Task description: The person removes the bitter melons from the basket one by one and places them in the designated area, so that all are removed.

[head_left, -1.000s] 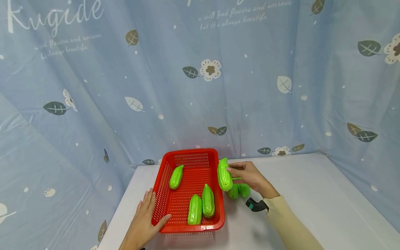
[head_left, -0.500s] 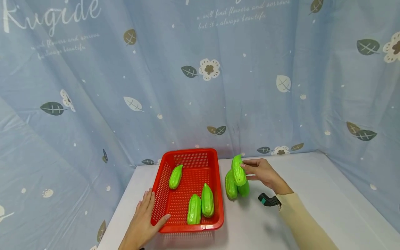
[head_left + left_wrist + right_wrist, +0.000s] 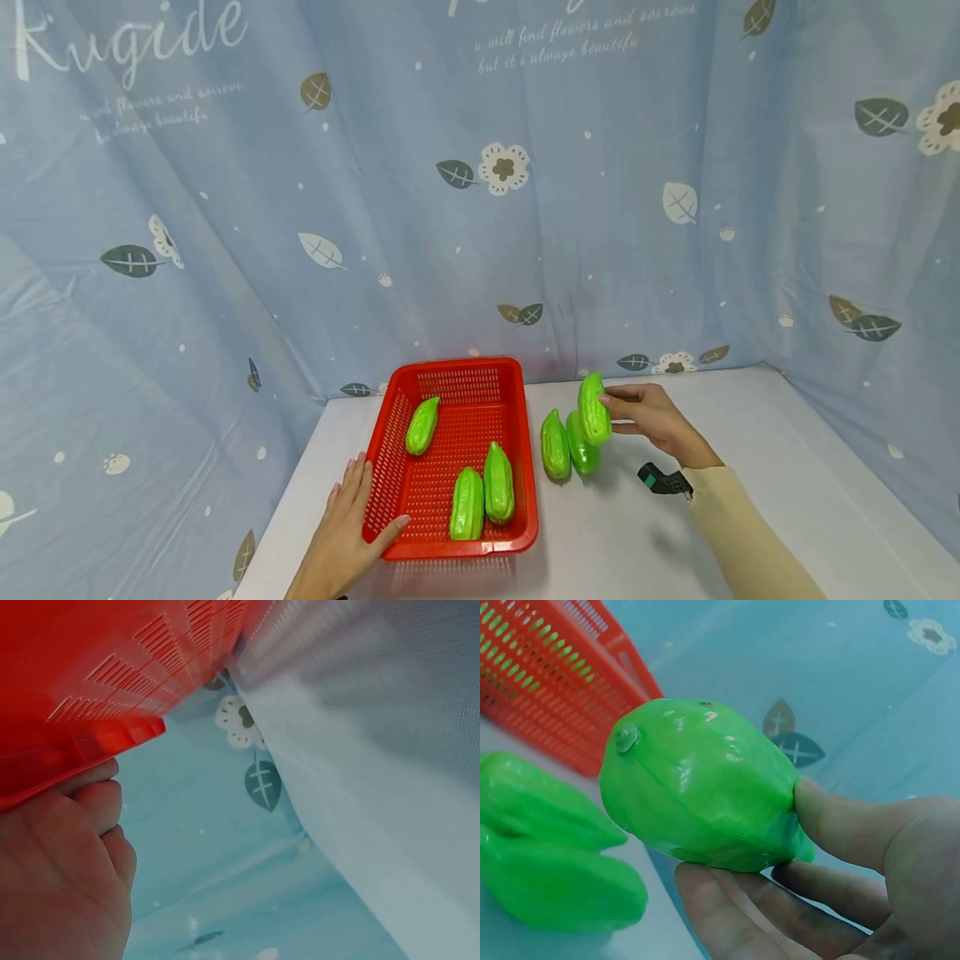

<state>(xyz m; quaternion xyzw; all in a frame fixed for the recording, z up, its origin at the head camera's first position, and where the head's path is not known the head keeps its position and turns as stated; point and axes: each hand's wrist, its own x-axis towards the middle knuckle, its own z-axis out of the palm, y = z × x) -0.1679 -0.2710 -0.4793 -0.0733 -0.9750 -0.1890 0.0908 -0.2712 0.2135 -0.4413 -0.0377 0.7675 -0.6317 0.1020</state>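
My right hand (image 3: pixel 652 417) pinches a bright green ribbed gourd (image 3: pixel 595 410) between thumb and fingers, above the white table. The right wrist view shows the held gourd (image 3: pixel 697 784) with its stubby stem end toward the camera. Just left of it, two similar gourds (image 3: pixel 555 446) lie side by side on the table. My left hand (image 3: pixel 341 521) rests along the left rim of the red plastic basket (image 3: pixel 531 500), fingers straight and thumb spread over the front corner. Inside the basket, one gourd (image 3: pixel 423 425) lies at the back left; two more (image 3: pixel 498 483) sit together at the front right.
A blue curtain (image 3: pixel 600 208) with leaf and flower prints hangs behind the table and along both sides. The white table (image 3: pixel 750 450) extends to the right of my right hand. A black strap (image 3: pixel 666 481) is at my right wrist.
My right hand has carried the gourd rightward from beside the basket's right rim, past the two gourds on the table, which now show fully. The left hand stays in place.
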